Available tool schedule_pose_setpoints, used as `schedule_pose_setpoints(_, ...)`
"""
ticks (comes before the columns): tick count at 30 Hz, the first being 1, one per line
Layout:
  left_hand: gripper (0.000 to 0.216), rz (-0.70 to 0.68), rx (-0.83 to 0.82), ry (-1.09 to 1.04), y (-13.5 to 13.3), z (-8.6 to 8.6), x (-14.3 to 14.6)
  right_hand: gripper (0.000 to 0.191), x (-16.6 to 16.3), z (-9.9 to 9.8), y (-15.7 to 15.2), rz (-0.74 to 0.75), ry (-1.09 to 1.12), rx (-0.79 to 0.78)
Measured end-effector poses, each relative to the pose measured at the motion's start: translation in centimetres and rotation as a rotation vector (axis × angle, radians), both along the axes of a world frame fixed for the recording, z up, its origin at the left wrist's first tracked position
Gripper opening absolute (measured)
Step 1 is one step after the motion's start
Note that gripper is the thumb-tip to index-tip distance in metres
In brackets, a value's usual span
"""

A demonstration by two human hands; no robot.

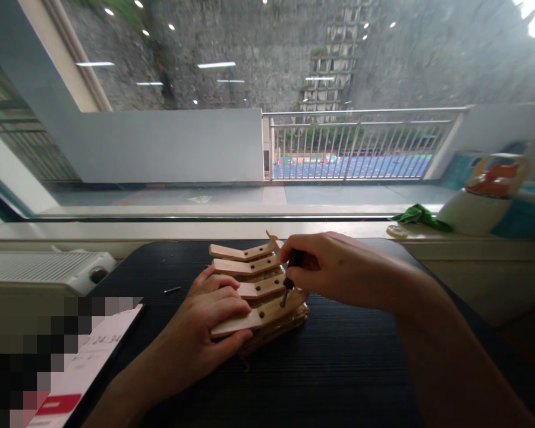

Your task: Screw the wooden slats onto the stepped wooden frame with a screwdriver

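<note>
A row of several pale, bent wooden slats (pixel 249 289) with dark screw holes lies across a rough brown base (pixel 294 321) on the black table. My left hand (pixel 209 318) grips the near slats from the left, its fingers over them and its thumb at the near edge. In my right hand (pixel 339 264) is a screwdriver (pixel 296 260) with a short black handle, held between thumb and fingers. Its tip points down at a hole in the nearest slat; whether a screw sits under it I cannot tell. Left of the slats lies a small metal screw (pixel 172 290).
The black table (pixel 352 368) stands against a window sill (pixel 116 230). A lit screen (pixel 102 351) is at the lower left, near a white radiator (pixel 35 270). On the sill at right are a green cloth (pixel 421 217) and a white container (pixel 475 211).
</note>
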State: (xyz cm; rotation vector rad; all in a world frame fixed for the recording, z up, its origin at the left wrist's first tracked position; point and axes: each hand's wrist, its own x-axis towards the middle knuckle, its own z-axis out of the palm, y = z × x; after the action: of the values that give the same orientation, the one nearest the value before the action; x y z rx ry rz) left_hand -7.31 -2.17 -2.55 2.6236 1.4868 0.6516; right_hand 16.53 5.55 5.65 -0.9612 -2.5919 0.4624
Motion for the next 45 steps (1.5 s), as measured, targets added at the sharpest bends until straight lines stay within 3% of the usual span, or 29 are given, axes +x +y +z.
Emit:
schedule_pose_setpoints(20,0.015,0.012,-0.001,-0.012,-0.01,-0.09,0.00,0.016,0.62,0.95,-0.52,-0.043,-0.024,0.079)
schedule_pose_setpoints(45,0.016,0.001,-0.037,-0.003,-0.01,0.18,0.15,0.015,-0.33,-0.02,-0.60,0.041,0.001,0.040)
